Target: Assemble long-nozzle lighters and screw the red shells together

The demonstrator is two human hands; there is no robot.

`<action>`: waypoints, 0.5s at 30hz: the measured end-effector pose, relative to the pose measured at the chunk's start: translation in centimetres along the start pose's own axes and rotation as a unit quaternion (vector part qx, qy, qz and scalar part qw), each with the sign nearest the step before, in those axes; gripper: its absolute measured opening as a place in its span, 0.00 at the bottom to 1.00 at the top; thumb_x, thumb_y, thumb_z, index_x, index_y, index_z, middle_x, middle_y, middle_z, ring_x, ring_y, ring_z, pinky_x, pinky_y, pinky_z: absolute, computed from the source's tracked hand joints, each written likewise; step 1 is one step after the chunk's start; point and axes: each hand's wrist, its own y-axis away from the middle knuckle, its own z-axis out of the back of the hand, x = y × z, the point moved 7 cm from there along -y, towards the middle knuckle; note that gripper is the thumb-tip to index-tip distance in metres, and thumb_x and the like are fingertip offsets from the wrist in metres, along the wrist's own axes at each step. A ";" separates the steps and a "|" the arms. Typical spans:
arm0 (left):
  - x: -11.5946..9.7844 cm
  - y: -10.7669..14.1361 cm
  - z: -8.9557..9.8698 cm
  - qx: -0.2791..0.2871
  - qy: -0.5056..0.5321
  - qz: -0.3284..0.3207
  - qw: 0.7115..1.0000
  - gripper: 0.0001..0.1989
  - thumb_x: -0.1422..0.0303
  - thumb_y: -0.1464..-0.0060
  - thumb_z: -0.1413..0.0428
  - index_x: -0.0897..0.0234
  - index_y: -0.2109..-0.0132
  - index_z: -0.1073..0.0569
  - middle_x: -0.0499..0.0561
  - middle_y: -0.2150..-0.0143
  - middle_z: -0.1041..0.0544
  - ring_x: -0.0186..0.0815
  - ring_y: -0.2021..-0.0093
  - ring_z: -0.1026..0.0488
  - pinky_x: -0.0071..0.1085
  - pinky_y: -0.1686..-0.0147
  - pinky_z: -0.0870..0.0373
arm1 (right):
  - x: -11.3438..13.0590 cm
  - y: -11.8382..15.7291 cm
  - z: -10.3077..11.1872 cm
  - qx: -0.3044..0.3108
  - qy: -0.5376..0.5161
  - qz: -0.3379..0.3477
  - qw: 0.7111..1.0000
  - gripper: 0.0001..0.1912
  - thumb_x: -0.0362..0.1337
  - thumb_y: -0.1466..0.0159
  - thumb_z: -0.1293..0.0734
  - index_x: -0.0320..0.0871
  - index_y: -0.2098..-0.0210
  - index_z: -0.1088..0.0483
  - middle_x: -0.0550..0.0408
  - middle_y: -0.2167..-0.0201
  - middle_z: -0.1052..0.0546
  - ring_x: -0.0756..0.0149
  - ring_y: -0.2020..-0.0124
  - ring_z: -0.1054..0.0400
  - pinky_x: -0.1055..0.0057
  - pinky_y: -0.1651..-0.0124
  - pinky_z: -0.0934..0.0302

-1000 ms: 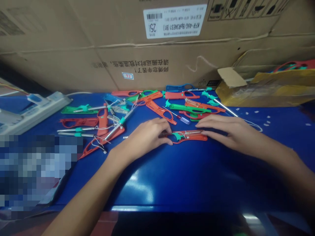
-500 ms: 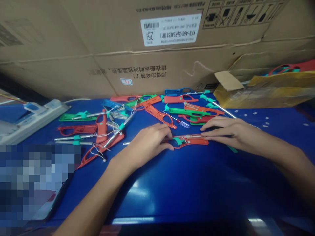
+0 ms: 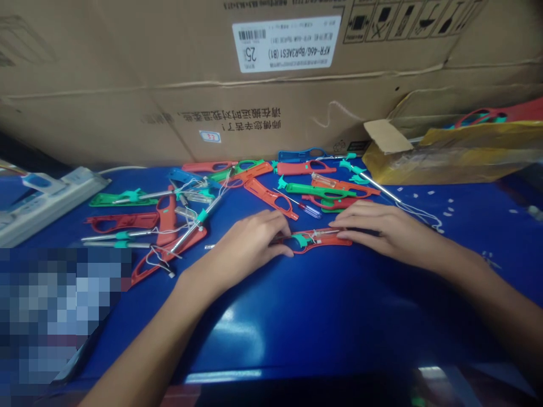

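Note:
A red-orange half shell of a long-necked lighter (image 3: 344,242) lies across the blue table in front of me, its open side up. In it sit a teal trigger (image 3: 302,241), a thin white wire and a clear tube partly covered by my fingers. My left hand (image 3: 258,237) pinches the shell's narrow left end, and a silvery rod tip (image 3: 209,247) pokes out on that hand's far side. At the right end, my right hand (image 3: 382,226) holds the shell and the tube between thumb and fingers.
Behind lie red, green and blue lighter shells (image 3: 269,195), metal rods with wires (image 3: 186,229) and a screwdriver (image 3: 309,210). A power strip (image 3: 55,198) stands left, an open carton (image 3: 449,152) of red parts right. A large cardboard box (image 3: 169,68) walls the back.
My right hand has slid slightly left along the shell, covering more of the clear tube. A green strip beneath that hand is no longer visible. The whole view has shifted a little.

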 end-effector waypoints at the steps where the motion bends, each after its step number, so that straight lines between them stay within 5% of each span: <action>1: 0.0 0.0 0.0 0.001 0.001 0.002 1.000 0.11 0.62 0.40 0.36 0.62 0.56 0.27 0.50 0.54 0.23 0.39 0.54 0.25 0.36 0.55 0.29 | 0.1 -0.1 0.0 -0.003 -0.004 0.000 1.000 0.13 0.39 0.27 0.38 0.46 0.51 0.22 0.50 0.54 0.19 0.60 0.51 0.25 0.63 0.47 0.32; 8: -0.1 -0.1 0.1 0.015 0.022 0.017 1.000 0.11 0.62 0.41 0.36 0.63 0.57 0.26 0.50 0.55 0.23 0.39 0.55 0.26 0.35 0.53 0.30 | 0.4 -0.5 -0.7 -0.009 -0.044 -0.006 0.999 0.11 0.37 0.28 0.36 0.43 0.56 0.21 0.50 0.56 0.19 0.62 0.55 0.26 0.65 0.50 0.32; 15: 0.0 -0.1 0.1 0.015 0.023 0.022 0.999 0.11 0.62 0.41 0.36 0.63 0.57 0.26 0.49 0.56 0.23 0.39 0.55 0.26 0.34 0.55 0.30 | 1.0 -0.3 -1.3 -0.012 -0.011 0.009 1.000 0.13 0.35 0.27 0.39 0.43 0.50 0.23 0.46 0.51 0.22 0.59 0.50 0.29 0.62 0.47 0.35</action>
